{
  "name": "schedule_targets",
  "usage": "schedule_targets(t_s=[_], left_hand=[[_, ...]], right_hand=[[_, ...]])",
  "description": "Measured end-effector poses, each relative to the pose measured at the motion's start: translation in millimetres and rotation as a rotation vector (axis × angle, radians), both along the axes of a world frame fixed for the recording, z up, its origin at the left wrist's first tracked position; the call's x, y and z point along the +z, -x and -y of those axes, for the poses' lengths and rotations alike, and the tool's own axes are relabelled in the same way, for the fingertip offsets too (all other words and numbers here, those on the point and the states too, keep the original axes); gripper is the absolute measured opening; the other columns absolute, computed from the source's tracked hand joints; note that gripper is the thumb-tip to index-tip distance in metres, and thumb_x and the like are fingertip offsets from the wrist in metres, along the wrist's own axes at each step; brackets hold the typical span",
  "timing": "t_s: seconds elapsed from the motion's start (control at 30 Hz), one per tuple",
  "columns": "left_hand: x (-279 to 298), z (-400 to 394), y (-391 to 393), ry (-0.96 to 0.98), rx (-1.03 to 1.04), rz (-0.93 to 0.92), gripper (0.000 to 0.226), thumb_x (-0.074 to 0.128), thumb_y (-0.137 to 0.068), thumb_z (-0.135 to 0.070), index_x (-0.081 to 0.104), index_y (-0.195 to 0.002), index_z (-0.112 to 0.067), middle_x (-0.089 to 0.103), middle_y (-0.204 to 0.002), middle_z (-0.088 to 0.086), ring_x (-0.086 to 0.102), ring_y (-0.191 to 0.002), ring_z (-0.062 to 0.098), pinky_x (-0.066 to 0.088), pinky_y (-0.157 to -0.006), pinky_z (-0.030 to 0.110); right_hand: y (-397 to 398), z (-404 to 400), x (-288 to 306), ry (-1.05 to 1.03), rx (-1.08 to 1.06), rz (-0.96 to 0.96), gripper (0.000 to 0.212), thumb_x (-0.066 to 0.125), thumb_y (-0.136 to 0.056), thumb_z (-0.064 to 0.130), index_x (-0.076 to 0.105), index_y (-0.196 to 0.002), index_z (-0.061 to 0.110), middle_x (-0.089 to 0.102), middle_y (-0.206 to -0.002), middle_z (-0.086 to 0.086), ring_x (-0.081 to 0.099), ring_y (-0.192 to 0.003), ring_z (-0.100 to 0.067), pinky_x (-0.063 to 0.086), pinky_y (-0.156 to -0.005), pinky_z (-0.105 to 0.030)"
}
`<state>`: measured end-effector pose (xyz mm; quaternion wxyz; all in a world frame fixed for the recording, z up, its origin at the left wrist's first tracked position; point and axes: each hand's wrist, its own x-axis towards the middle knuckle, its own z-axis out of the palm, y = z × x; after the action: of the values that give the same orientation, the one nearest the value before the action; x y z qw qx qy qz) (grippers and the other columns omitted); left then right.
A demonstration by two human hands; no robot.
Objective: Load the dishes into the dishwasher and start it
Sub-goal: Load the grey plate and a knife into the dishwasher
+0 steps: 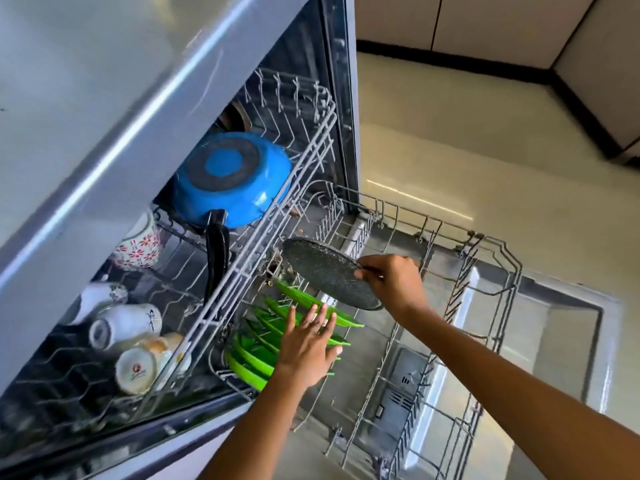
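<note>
My right hand [393, 278] grips the rim of a dark speckled round plate [327, 271], tilted above the pulled-out lower rack [485, 282]. Several green plates [270, 341] stand on edge in the left part of that rack. On their top edges my left hand [308, 344] rests with straight fingers. The upper rack [311, 150] carries an upturned blue pan [232, 178] with a black handle, a flowered mug [140, 244] and several white cups [124, 323].
The dishwasher's grey body [104, 98] fills the left. Its open door [554, 341] lies under the lower rack. The rack's right half holds only bare wire tines. Beige floor and cabinet fronts [485, 22] lie beyond.
</note>
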<state>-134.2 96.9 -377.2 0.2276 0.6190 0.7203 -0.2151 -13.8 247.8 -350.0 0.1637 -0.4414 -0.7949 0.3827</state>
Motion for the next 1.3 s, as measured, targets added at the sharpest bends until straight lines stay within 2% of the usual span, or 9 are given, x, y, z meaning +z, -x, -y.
schedule_targets(t_s=[0.23,0.33,0.43,0.5,0.6,0.67,0.77,1.0,1.3], left_hand=[[-11,-1,6,-0.037,-0.017,0.012,0.071,0.012,-0.094,-0.061,0.004,-0.152,-0.021,-0.007,-0.159,0.004,-0.005,-0.147,0.019,-0.015,-0.112,0.050],[-14,1,5,-0.074,-0.028,0.032,0.092,-0.012,-0.073,-0.064,0.006,-0.152,-0.020,-0.005,-0.159,0.004,-0.004,-0.147,0.019,-0.019,-0.109,0.047],[-15,1,7,-0.084,0.001,0.081,0.095,-0.011,-0.071,-0.061,0.013,-0.152,-0.018,0.001,-0.159,0.005,0.002,-0.147,0.021,-0.019,-0.107,0.047],[-13,2,8,-0.087,0.014,0.089,0.086,0.002,-0.079,-0.059,0.029,-0.149,-0.016,0.017,-0.156,0.007,0.018,-0.144,0.024,-0.006,-0.110,0.053],[-18,5,7,-0.050,0.010,0.072,0.066,0.027,-0.084,-0.054,0.062,-0.126,-0.016,0.055,-0.135,0.008,0.055,-0.122,0.023,0.037,-0.097,0.058],[-18,5,6,-0.061,0.000,0.078,0.063,0.031,-0.083,-0.054,0.066,-0.121,-0.017,0.060,-0.129,0.007,0.059,-0.117,0.021,0.043,-0.091,0.057],[-20,6,6,-0.105,-0.008,0.059,0.062,0.032,-0.083,-0.053,0.066,-0.121,-0.018,0.061,-0.129,0.006,0.059,-0.116,0.020,0.043,-0.091,0.056],[-22,10,9,-0.138,-0.008,0.035,0.062,0.031,-0.083,-0.051,0.065,-0.122,-0.017,0.059,-0.130,0.007,0.058,-0.118,0.022,0.036,-0.095,0.054],[-5,18,-6,-0.281,0.099,0.052,0.059,0.032,-0.088,-0.043,0.057,-0.130,-0.011,0.050,-0.140,0.010,0.046,-0.130,0.027,0.027,-0.105,0.050]], right_hand=[[33,-12,-31,0.022,0.046,0.071,0.012,0.066,-0.086,0.018,0.074,-0.095,0.018,0.074,-0.085,-0.006,0.068,-0.080,-0.027,0.055,-0.073,-0.041],[37,-9,-43,0.038,0.066,0.136,0.010,0.064,-0.087,0.017,0.073,-0.088,0.018,0.071,-0.078,-0.008,0.066,-0.075,-0.030,0.053,-0.068,-0.033],[40,-6,-48,0.036,0.058,0.142,0.010,0.064,-0.087,0.016,0.074,-0.089,0.017,0.072,-0.080,-0.009,0.067,-0.076,-0.029,0.054,-0.071,-0.035],[45,-7,-49,0.048,0.074,0.152,0.010,0.062,-0.088,0.016,0.072,-0.088,0.016,0.071,-0.079,-0.010,0.066,-0.077,-0.030,0.054,-0.071,-0.037],[54,-11,-45,0.070,0.134,0.203,0.013,0.059,-0.090,0.020,0.070,-0.094,0.014,0.070,-0.084,-0.013,0.065,-0.081,-0.030,0.052,-0.073,-0.038],[62,-12,-44,0.074,0.183,0.234,0.019,0.057,-0.091,0.017,0.068,-0.106,0.017,0.069,-0.092,-0.016,0.065,-0.087,-0.032,0.052,-0.077,-0.038],[70,-11,-45,0.067,0.255,0.321,0.030,0.051,-0.093,0.009,0.062,-0.118,0.020,0.067,-0.100,-0.017,0.064,-0.093,-0.033,0.049,-0.078,-0.038],[52,-15,-51,0.093,0.238,0.364,0.037,0.051,-0.092,0.006,0.056,-0.126,0.019,0.066,-0.109,-0.016,0.064,-0.095,-0.030,0.053,-0.085,-0.041],[-2,11,-41,0.083,0.015,0.149,0.031,0.057,-0.082,-0.003,0.069,-0.107,0.012,0.072,-0.101,-0.010,0.069,-0.088,-0.026,0.055,-0.081,-0.040]])
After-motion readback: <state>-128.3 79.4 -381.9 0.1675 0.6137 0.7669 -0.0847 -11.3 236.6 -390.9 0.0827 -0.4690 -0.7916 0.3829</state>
